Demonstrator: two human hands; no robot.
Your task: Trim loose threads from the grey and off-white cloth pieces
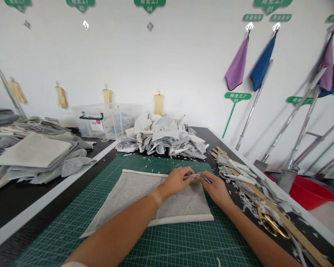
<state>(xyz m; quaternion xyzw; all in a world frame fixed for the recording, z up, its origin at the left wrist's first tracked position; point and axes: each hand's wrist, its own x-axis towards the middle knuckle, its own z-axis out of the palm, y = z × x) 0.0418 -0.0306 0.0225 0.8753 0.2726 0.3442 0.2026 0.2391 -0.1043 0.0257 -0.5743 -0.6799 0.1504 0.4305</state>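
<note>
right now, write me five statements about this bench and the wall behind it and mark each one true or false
1. The grey cloth lies on the green mat. True.
2. The scissors are in the left hand. False: the scissors lie to the right of the mat, apart from the left hand.
3. The right hand holds a slim blue tool. True, though its exact kind is hard to tell.
4. The red tub is on the left. False: the red tub is on the far right, past the bench.
5. A purple rag hangs from a hook on the wall. True.
</note>
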